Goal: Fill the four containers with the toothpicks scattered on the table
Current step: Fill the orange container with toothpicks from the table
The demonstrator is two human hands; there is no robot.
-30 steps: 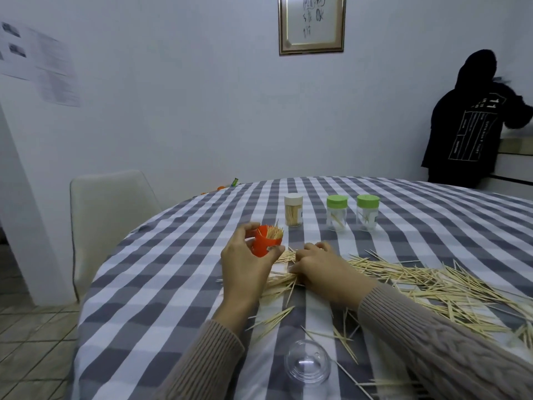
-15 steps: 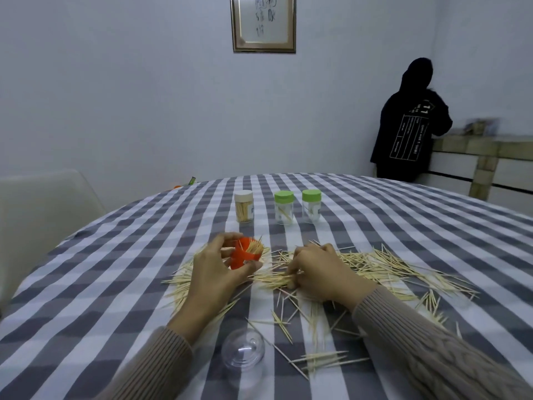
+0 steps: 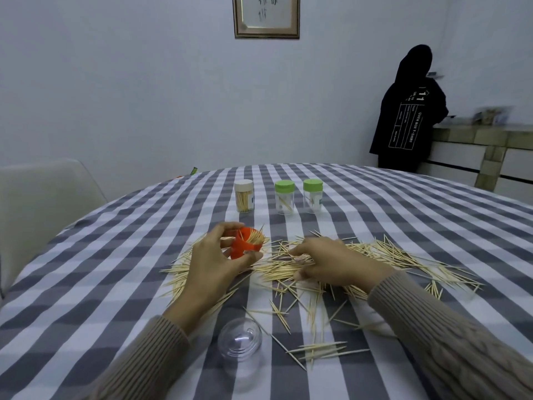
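**Orange pot in my left hand, right hand in the toothpicks**

The round worktop (image 3: 403, 226) in front of me wears a grey-and-white checked cloth. Beyond it a person in a black hooded top (image 3: 409, 111) stands facing a counter at the far right, and a pale chair (image 3: 43, 197) sits at the left edge.

Across the middle of the cloth lies a wide scatter of thin wooden toothpicks (image 3: 383, 255), thickest under and beside my hands, thinning out towards me.

My right hand (image 3: 334, 262) rests on the heap, fingers curled down into the sticks; I cannot tell whether any are pinched. My left hand (image 3: 215, 261) grips a small orange plastic container (image 3: 243, 246), tilted, its mouth packed with toothpicks.

A clear plastic dome lid (image 3: 239, 343) lies near me, between my sleeves.

At the far side stand three small clear jars in a row: a white-capped jar (image 3: 244, 196) full of toothpicks, then two green-capped jars (image 3: 284, 197) (image 3: 312, 196) holding only a few.
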